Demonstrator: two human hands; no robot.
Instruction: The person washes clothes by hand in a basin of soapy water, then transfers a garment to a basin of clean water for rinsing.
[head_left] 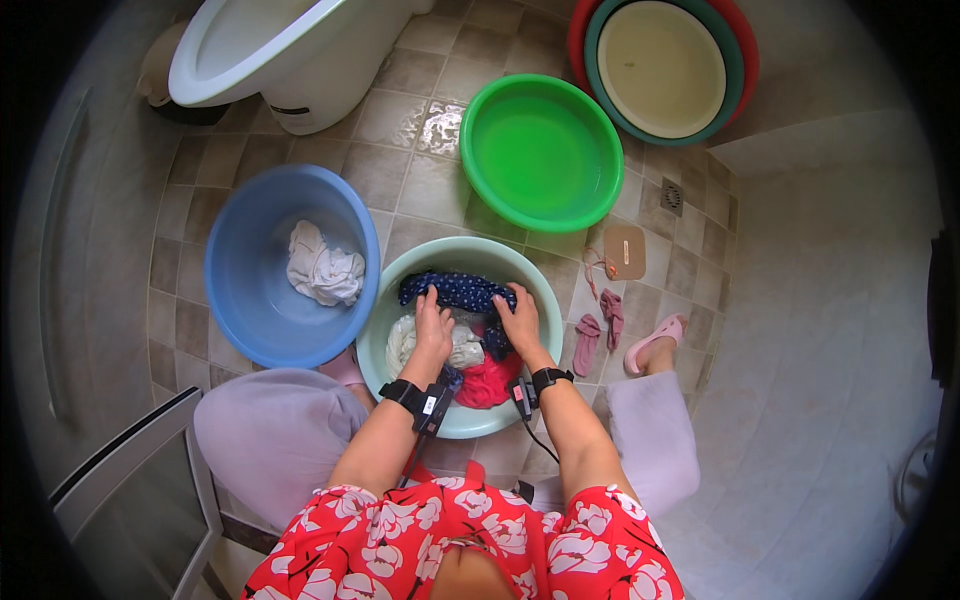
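A pale green basin [466,428] stands on the floor in front of me with wet laundry in it. Across its far side lies a bunched navy cloth with white dots [462,289]. My left hand [434,322] grips the cloth's near edge left of its middle, and my right hand [519,318] is closed round its right end. Below my hands a bright red cloth [488,382] and a whitish cloth [466,346] lie in the basin. Both wrists wear black straps with small devices.
A blue basin [240,300] holding a white cloth [325,264] touches the left side. Beyond are a bright green basin [543,150], stacked basins [660,70] and a toilet [320,95]. Pink socks [588,345], a tan flat piece [625,252] and a drain [672,197] are at right.
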